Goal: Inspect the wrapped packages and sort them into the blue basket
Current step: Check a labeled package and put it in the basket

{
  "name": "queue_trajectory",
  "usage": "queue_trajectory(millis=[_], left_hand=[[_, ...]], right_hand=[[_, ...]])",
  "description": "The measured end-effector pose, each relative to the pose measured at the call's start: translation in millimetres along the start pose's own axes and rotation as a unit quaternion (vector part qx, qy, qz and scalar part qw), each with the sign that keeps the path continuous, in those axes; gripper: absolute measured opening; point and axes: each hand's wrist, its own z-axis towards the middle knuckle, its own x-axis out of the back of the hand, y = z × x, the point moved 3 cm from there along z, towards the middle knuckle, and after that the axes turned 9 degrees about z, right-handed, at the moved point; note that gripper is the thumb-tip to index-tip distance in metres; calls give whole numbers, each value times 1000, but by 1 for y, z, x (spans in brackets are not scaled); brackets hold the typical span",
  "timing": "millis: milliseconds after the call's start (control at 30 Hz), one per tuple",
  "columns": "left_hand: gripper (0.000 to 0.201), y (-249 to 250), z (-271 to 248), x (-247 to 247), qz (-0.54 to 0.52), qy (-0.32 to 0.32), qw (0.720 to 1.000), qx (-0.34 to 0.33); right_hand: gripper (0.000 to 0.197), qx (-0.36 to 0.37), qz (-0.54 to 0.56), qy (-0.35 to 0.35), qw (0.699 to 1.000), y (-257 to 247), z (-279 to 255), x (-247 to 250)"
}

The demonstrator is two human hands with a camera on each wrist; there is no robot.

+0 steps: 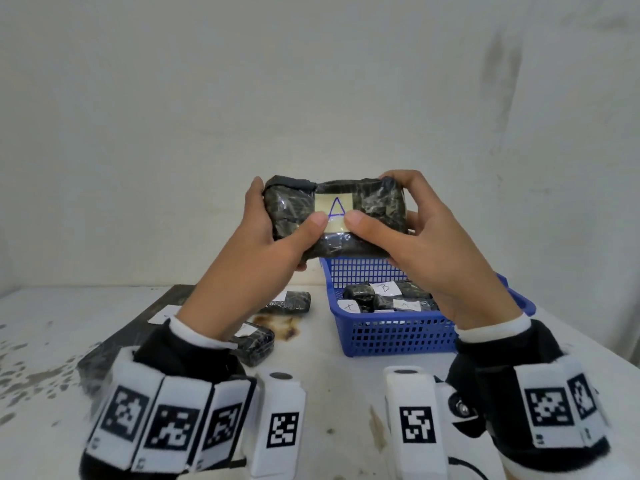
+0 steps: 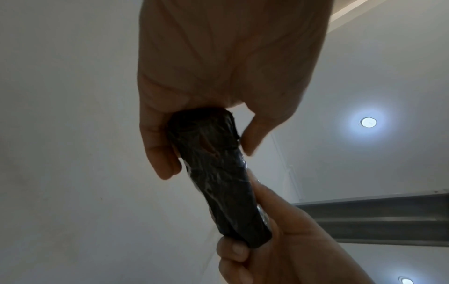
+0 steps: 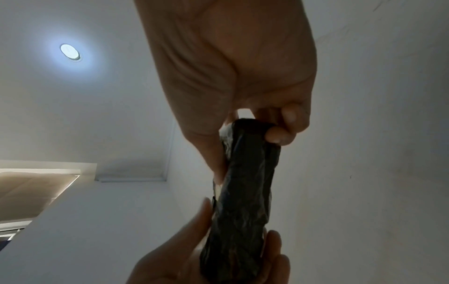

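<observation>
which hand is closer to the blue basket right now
Right. The right hand grips the lifted package directly above the blue basket; the left hand grips its other end, off to the basket's left.

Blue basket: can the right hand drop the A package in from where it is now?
Probably yes. The blue basket sits open-topped just below the right hand, nothing between them. But the left hand also grips the A package and must let go first.
</observation>
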Motion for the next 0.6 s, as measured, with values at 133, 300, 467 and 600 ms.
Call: queue_trajectory(millis=[133, 300, 467, 600], left_hand=[[39, 0, 2, -1, -26, 11, 1000, 12], [36, 1, 1, 3, -28, 9, 999, 20], [35, 3, 0, 5, -38, 22, 999, 21], [40, 5, -2, 4, -39, 11, 999, 24]], right_hand=[[26, -5, 7, -15, 1000, -6, -2, 4], [19, -3, 7, -25, 1000, -11, -4, 8], [30, 7, 5, -35, 999, -10, -2, 9], [23, 15, -9, -41, 999, -11, -3, 10]])
